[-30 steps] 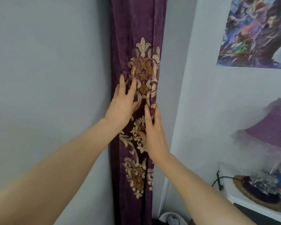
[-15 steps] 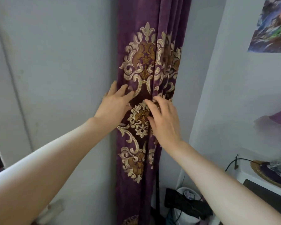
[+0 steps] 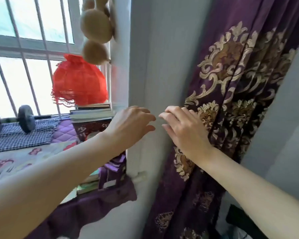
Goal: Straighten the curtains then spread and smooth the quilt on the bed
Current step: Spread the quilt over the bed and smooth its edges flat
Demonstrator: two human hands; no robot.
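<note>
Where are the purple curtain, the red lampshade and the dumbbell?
purple curtain (image 3: 235,69): head view, on the gold embroidered motif.
red lampshade (image 3: 78,81): head view, middle of the shade.
dumbbell (image 3: 25,118): head view, on the round weight plate.

Both hands, left and right, hover empty beside purple curtain.

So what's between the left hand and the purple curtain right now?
In the head view, only a strip of bare grey wall and the right hand, which lies in front of the curtain's edge. The left hand is clear of the fabric.
</note>
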